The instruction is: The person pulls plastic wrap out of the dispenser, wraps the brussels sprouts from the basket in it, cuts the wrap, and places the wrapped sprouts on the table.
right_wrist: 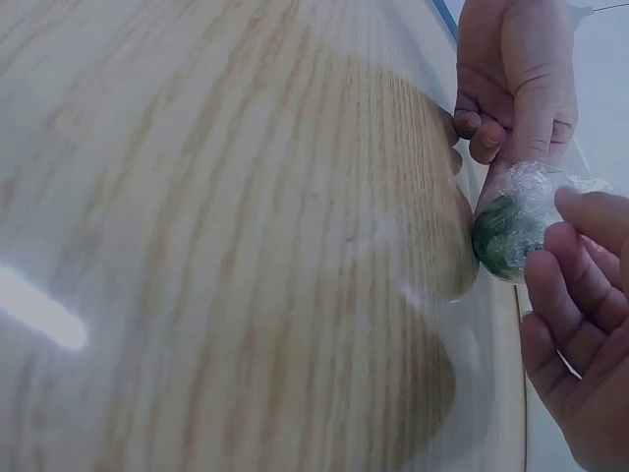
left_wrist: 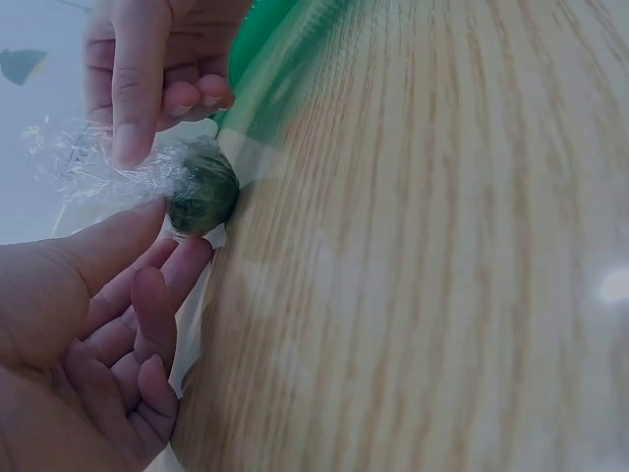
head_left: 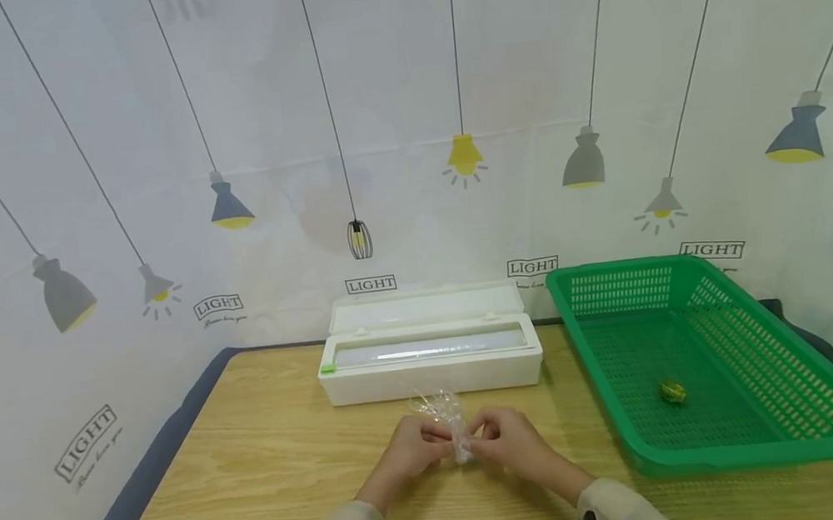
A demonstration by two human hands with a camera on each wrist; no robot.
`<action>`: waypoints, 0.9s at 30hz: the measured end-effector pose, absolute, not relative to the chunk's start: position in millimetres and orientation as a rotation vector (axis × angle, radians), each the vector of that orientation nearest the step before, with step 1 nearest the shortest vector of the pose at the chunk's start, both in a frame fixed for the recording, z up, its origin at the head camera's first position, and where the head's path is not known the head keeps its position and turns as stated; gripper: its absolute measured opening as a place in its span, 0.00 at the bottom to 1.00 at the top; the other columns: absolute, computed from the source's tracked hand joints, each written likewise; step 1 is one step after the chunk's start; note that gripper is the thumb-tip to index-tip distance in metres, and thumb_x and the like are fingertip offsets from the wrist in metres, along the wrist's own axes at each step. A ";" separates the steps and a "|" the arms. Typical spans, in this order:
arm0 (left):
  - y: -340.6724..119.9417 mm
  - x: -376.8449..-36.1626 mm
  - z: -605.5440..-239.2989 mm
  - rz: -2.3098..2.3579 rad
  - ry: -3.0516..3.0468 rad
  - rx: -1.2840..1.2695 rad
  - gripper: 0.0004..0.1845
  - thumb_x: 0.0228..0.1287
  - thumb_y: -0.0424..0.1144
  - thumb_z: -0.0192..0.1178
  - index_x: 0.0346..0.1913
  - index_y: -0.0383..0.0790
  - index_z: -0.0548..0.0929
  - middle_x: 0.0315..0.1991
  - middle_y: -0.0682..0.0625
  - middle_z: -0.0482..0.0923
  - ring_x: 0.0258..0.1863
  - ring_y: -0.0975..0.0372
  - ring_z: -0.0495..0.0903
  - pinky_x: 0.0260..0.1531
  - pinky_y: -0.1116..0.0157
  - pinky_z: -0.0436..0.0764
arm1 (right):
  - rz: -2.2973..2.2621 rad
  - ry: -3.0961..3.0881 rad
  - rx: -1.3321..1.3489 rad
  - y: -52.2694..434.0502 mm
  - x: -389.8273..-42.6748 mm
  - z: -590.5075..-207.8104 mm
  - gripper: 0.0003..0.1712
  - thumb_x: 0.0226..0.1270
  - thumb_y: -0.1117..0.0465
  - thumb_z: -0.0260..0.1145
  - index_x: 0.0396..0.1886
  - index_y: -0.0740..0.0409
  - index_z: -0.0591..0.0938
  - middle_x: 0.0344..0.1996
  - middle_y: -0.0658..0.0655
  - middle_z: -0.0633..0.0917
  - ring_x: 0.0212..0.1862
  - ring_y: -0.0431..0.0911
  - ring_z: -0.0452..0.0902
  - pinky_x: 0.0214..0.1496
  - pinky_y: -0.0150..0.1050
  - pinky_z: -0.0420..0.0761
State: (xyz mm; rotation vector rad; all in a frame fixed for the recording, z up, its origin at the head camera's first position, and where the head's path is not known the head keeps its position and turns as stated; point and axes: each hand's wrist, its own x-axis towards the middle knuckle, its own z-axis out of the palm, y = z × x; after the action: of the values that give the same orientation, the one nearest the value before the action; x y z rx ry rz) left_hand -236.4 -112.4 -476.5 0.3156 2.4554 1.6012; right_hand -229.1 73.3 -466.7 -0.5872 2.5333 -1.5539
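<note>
A small round dark green item is wrapped in clear plastic film, bunched and twisted at its upper end. Both hands meet around it, low over the wooden table. From the left, my left hand pinches the gathered film with thumb and fingers close by the ball. My right hand pinches the same film from the opposite side, its thumb and index finger on the twist, as the right wrist view shows. Loose crinkled film sticks up beyond the fingers. The ball's exact kind is hidden under the wrap.
Behind the hands stands a white film dispenser box, lid raised, with a roll inside and a green slider. To the right sits a green plastic basket holding one small yellow-green ball. A lamp-printed curtain hangs behind.
</note>
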 end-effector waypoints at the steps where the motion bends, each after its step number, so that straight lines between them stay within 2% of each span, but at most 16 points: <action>1: -112.3 -236.6 -477.0 1.600 2.460 0.318 0.05 0.51 0.28 0.65 0.33 0.31 0.84 0.26 0.47 0.82 0.23 0.66 0.76 0.20 0.70 0.75 | -1.565 2.550 -0.580 72.5 -229.3 -466.6 0.08 0.54 0.64 0.69 0.33 0.62 0.79 0.14 0.49 0.74 0.16 0.38 0.66 0.15 0.28 0.64; 6: -112.6 -235.6 -476.9 1.615 2.459 0.328 0.06 0.51 0.28 0.65 0.33 0.29 0.84 0.26 0.46 0.82 0.23 0.66 0.77 0.21 0.69 0.76 | -1.623 2.625 -0.515 67.9 -230.3 -467.2 0.19 0.49 0.68 0.71 0.39 0.66 0.72 0.14 0.49 0.74 0.15 0.38 0.65 0.15 0.29 0.65; 10: -113.2 -234.5 -476.6 1.618 2.467 0.327 0.06 0.51 0.28 0.65 0.33 0.28 0.84 0.26 0.45 0.82 0.23 0.66 0.77 0.21 0.69 0.77 | -1.651 2.687 -0.427 65.6 -230.6 -468.2 0.26 0.45 0.68 0.74 0.38 0.63 0.66 0.17 0.50 0.73 0.18 0.40 0.66 0.18 0.30 0.66; 14: -113.7 -233.8 -476.1 1.587 2.510 0.340 0.06 0.50 0.28 0.66 0.33 0.30 0.84 0.26 0.46 0.82 0.21 0.66 0.76 0.21 0.70 0.76 | -1.587 2.778 -0.426 64.6 -231.6 -470.0 0.22 0.43 0.66 0.76 0.27 0.60 0.68 0.18 0.49 0.72 0.23 0.40 0.66 0.22 0.31 0.68; 17: -113.6 -233.5 -475.0 1.565 2.534 0.344 0.07 0.50 0.31 0.67 0.33 0.31 0.85 0.25 0.48 0.82 0.20 0.66 0.75 0.21 0.70 0.75 | -1.561 2.793 -0.493 64.4 -232.6 -470.9 0.14 0.44 0.67 0.74 0.21 0.59 0.74 0.20 0.49 0.75 0.25 0.41 0.69 0.26 0.31 0.71; 21: -112.3 -233.4 -473.0 1.551 2.531 0.315 0.08 0.50 0.34 0.68 0.33 0.33 0.86 0.23 0.50 0.81 0.18 0.67 0.73 0.19 0.71 0.73 | -1.581 2.746 -0.566 65.9 -233.8 -471.6 0.06 0.47 0.68 0.72 0.25 0.59 0.82 0.23 0.49 0.80 0.28 0.43 0.73 0.28 0.31 0.74; 27: -110.0 -233.4 -471.6 1.565 2.499 0.264 0.12 0.50 0.33 0.68 0.38 0.31 0.84 0.25 0.49 0.81 0.20 0.66 0.74 0.21 0.69 0.75 | -1.572 2.699 -0.617 68.8 -232.3 -470.0 0.05 0.50 0.67 0.71 0.29 0.61 0.85 0.27 0.51 0.82 0.30 0.44 0.73 0.30 0.31 0.74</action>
State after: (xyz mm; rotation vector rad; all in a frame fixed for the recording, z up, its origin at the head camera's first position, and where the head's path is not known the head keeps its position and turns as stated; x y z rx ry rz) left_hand -233.4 -110.0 -471.6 0.2644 2.4989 1.5647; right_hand -232.3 68.8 -470.0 -0.6170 2.6994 -1.5715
